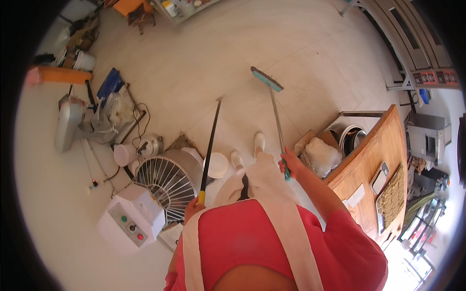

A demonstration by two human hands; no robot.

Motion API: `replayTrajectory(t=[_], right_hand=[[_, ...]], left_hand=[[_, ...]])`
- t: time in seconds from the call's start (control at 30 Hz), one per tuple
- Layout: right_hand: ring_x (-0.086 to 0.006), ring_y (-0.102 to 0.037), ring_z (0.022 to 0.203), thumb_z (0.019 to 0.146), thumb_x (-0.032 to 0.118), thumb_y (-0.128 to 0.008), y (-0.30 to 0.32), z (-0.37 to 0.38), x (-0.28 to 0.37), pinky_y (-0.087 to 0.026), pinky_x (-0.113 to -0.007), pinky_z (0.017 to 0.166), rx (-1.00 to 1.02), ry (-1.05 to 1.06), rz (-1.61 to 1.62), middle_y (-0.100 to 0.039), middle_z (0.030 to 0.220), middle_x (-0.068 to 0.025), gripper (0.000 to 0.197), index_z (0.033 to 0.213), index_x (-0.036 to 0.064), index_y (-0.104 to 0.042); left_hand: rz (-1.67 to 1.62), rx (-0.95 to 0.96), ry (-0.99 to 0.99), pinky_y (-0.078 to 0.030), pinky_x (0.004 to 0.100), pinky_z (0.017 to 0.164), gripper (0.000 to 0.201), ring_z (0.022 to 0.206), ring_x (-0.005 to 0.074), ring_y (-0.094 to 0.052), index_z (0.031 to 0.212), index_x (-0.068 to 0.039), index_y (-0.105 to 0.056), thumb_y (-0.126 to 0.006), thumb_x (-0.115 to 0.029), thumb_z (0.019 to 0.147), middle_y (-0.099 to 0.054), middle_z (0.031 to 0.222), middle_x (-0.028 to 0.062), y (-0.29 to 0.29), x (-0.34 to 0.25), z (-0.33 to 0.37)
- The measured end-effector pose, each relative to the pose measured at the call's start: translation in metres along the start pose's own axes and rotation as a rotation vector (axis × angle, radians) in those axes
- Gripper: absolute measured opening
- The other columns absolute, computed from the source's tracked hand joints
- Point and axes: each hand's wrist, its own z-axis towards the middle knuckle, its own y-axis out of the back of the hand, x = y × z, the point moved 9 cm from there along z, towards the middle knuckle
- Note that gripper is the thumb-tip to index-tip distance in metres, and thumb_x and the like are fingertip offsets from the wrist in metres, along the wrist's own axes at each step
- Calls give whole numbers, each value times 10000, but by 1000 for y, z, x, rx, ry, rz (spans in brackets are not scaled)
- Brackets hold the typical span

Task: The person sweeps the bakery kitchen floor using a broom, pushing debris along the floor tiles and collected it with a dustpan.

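My right hand (293, 165) is closed around the green grip of a push broom (275, 109). The broom's teal head with dark bristles rests on the floor ahead of me, tilted a little. My left hand (193, 208) is wrapped round the yellow grip of a long black pole (211, 140). This pole slants forward to the floor; its far tip is small, and I cannot make out what kind of tool it is. Left of that pole stands a mixer with a round wire guard (167, 186). My shoes (259, 141) are on the floor between the two handles.
A wooden table (361, 167) stands at my right, with a brush mat (391, 194) on it and bagged goods and metal pots beneath. A metal oven (412, 39) is at the far right. Bins, cables and a silver machine (69, 123) line the left wall.
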Motion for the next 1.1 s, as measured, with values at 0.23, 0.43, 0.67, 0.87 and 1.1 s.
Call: replayTrajectory(t=[0.23,0.43,0.67,0.87,1.1], right_hand=[[-78,-392,437,811,89,-463,-39,-65,-37,-365,-193,365,409,-561,301,-419,613,-22,76,844,96,-396],[-70,-417,445,751,46,-468,-118,32,-1,-394,-172,385,496,-707,284,-403,563,5,159,615,64,-388],[-87,-451,478,749,20,-447,-84,59,148,-420,-195,406,583,-573,665,-448,606,-12,79,716,75,-401],[-99,-430,465,780,49,-453,-74,80,197,-400,-250,397,244,37,-84,-455,628,-37,615,1281,273,-175],[-81,-391,453,777,61,-473,-105,28,114,-353,-187,392,196,-248,-306,-432,629,-14,646,1274,341,-169]], left_hand=[[-123,-100,-14,-369,210,437,354,475,89,-453,1143,-23,-431,-455,-71,794,-504,624,43,-21,-48,-9],[-211,-217,14,-361,209,418,369,458,91,-445,1169,-29,-399,-453,-63,805,-501,635,49,-35,-67,-16],[-362,-240,34,-369,211,422,387,466,92,-444,1185,-29,-387,-445,-66,803,-504,649,54,-51,-65,-16],[-493,-268,21,-381,215,421,404,471,95,-446,1197,-38,-379,-445,-69,800,-503,664,54,-56,-53,-23],[-599,-341,50,-360,207,423,419,464,87,-437,1206,-34,-376,-442,-47,793,-509,652,53,-50,-45,-22]])
